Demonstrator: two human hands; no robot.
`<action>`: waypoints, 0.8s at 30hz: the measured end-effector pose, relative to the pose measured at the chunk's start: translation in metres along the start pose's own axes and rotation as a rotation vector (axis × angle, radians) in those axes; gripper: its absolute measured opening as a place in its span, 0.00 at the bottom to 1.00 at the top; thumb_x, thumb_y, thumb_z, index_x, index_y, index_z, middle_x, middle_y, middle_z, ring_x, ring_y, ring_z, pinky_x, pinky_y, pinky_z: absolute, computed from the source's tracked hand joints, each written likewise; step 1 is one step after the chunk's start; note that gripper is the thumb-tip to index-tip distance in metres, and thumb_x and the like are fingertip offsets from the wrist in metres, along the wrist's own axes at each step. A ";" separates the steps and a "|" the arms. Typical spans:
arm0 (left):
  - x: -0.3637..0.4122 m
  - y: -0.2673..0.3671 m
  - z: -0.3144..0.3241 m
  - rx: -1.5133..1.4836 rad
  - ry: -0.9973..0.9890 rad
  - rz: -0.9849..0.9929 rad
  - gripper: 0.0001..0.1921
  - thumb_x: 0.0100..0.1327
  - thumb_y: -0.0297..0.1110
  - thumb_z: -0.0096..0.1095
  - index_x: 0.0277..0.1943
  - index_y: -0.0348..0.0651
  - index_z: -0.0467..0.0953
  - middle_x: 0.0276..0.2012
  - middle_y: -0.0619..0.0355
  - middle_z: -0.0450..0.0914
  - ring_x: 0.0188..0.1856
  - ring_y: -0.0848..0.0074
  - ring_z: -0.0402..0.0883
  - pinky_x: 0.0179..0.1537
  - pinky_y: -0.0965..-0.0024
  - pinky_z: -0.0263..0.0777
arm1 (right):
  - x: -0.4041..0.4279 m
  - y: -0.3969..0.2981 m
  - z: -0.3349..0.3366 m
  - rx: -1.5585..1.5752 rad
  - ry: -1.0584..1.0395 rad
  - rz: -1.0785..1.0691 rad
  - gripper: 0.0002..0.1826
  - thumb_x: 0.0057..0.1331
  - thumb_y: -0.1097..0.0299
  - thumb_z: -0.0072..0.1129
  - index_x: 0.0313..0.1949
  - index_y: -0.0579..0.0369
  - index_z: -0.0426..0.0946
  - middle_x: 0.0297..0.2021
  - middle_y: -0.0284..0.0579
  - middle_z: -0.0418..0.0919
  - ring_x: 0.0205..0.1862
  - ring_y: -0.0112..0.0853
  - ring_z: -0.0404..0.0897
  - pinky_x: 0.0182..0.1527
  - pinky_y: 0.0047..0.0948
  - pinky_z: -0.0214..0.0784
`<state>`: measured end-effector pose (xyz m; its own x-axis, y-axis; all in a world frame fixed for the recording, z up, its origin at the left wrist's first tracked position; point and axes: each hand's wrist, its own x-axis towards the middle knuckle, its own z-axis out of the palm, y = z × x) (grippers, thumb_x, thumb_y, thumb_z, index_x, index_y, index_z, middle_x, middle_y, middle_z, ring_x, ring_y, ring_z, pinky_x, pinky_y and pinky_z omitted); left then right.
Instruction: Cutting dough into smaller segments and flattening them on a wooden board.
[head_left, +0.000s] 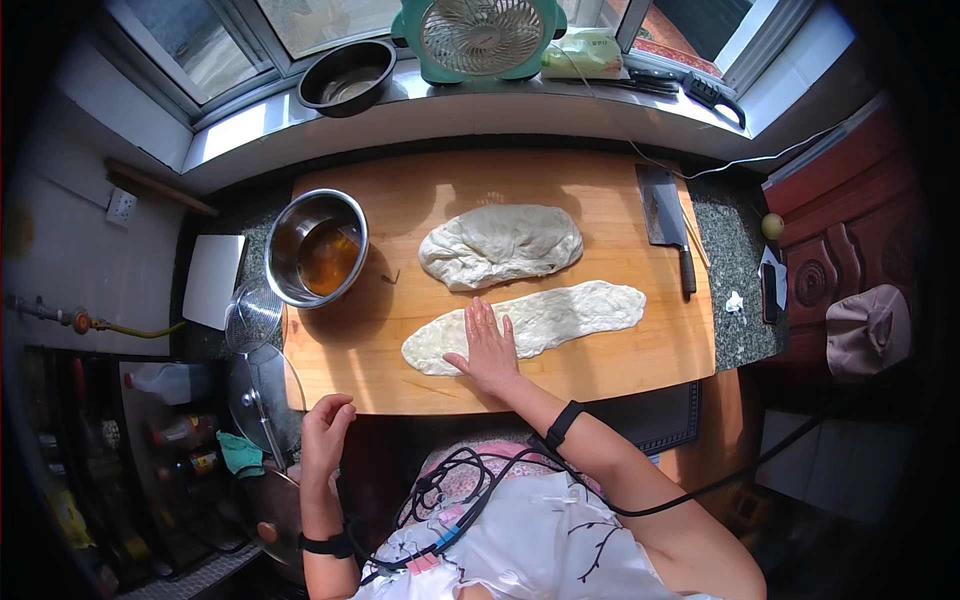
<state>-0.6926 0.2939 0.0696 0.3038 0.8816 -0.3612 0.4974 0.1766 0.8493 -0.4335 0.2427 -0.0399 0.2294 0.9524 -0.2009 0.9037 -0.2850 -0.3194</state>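
My right hand (491, 346) lies flat on a long, flattened strip of pale dough (581, 315), palm down near its left part with the fingers spread. Part of the strip is hidden under the palm. Behind it, a thicker, folded mass of dough (501, 244) rests apart on the wooden board (397, 176). My left hand (328, 427) is off the dough, at the board's front left edge, its fingers curled in towards the thumb. I see nothing in it.
A steel bowl (279, 262) of amber liquid stands on the board's left. To the right lies a cleaver (661, 210). A wire skimmer (255, 322) and glass lid (289, 375) flank the board. A green fan (480, 37) and dark pan (346, 79) occupy the windowsill. Black cables (450, 487) cross my lap.
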 end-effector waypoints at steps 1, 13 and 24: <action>0.001 0.005 0.006 0.001 -0.011 0.007 0.08 0.59 0.25 0.53 0.41 0.31 0.72 0.30 0.58 0.77 0.33 0.80 0.75 0.38 0.79 0.68 | -0.004 0.010 0.000 0.008 0.008 0.015 0.47 0.58 0.35 0.38 0.64 0.60 0.40 0.66 0.47 0.37 0.68 0.37 0.34 0.64 0.47 0.29; -0.004 0.053 0.075 0.058 -0.095 0.053 0.09 0.60 0.26 0.52 0.41 0.31 0.72 0.31 0.58 0.76 0.33 0.80 0.75 0.38 0.78 0.69 | -0.017 0.096 -0.023 -0.012 -0.037 -0.122 0.45 0.58 0.35 0.35 0.64 0.57 0.41 0.66 0.44 0.40 0.68 0.34 0.37 0.65 0.43 0.29; -0.016 0.076 0.124 0.096 -0.060 0.041 0.09 0.60 0.26 0.53 0.42 0.31 0.72 0.31 0.58 0.76 0.33 0.80 0.75 0.38 0.78 0.69 | -0.033 0.146 -0.044 0.013 -0.060 -0.035 0.44 0.59 0.36 0.34 0.64 0.56 0.42 0.66 0.42 0.42 0.68 0.32 0.37 0.65 0.42 0.29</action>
<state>-0.5585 0.2390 0.0919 0.3718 0.8591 -0.3518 0.5580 0.0960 0.8243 -0.2934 0.1743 -0.0387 0.1751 0.9538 -0.2443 0.9060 -0.2532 -0.3392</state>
